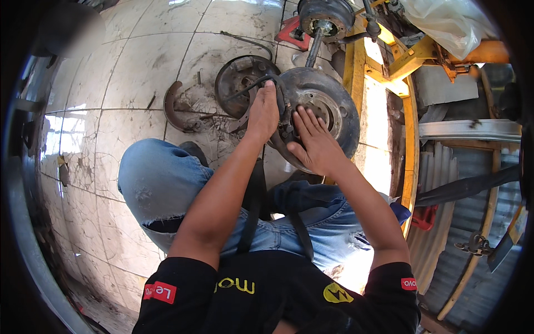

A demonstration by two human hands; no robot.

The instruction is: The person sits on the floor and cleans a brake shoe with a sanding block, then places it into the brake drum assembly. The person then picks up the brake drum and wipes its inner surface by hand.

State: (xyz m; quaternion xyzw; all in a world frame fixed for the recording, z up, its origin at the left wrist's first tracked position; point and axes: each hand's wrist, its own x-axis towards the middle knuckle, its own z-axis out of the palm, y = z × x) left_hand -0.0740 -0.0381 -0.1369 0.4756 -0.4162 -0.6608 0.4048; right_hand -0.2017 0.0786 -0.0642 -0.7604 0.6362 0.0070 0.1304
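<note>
Left hand (262,111) grips the rim of the brake backing plate (328,114), hiding its edge; right hand (312,142) lies spread flat on the plate's face, which tilts toward the person.

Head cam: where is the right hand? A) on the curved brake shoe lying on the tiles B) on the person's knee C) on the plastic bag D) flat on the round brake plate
D: the right hand lies flat, fingers spread, on the brake plate.

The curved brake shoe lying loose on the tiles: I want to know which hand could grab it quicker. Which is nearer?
Left. The left hand grips the round brake plate's left edge, nearer the brake shoe. The right hand lies flat on the plate's face, farther away.
</note>
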